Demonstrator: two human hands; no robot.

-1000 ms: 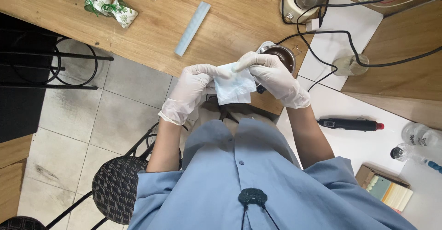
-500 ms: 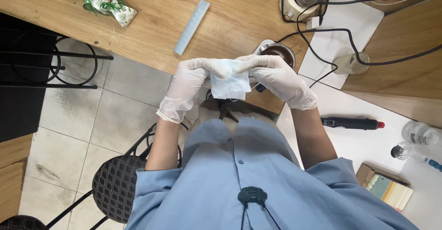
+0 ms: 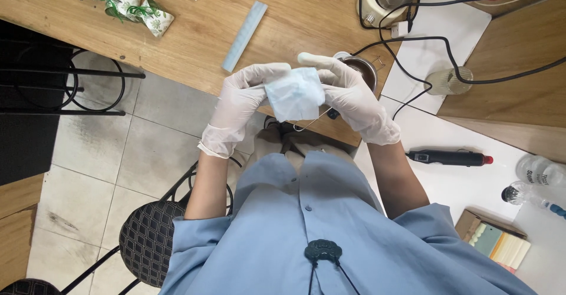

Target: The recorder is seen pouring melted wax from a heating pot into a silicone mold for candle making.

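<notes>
Head view shows both gloved hands raised together above the near edge of the wooden worktop (image 3: 194, 35), sharing a pale blue wipe (image 3: 293, 93). Left hand (image 3: 242, 103) pinches the wipe's left edge, its fingers (image 3: 268, 71) curled narrow over the top corner. Right hand (image 3: 352, 97) grips the right edge, with its fingers (image 3: 318, 60) stretched across the upper rim and partly behind the cloth. Lying squarely between the two sets of fingers, the wipe is held about evenly by both, a roughly square piece whose lower corner hangs toward the person's body. Just behind the right fingers sits a small metal cup (image 3: 361, 71), close enough that it is partly hidden by them. Farther beyond the left fingers lies a pale blue strip (image 3: 244, 28), well apart, its long axis running away and slightly rightward. Black cables (image 3: 424, 29) loop beyond and right of the right fingers, near a clear glass (image 3: 448, 81). Open air over the tiled floor (image 3: 88, 153) lies left of and below the left fingers, offering free room on that side.
</notes>
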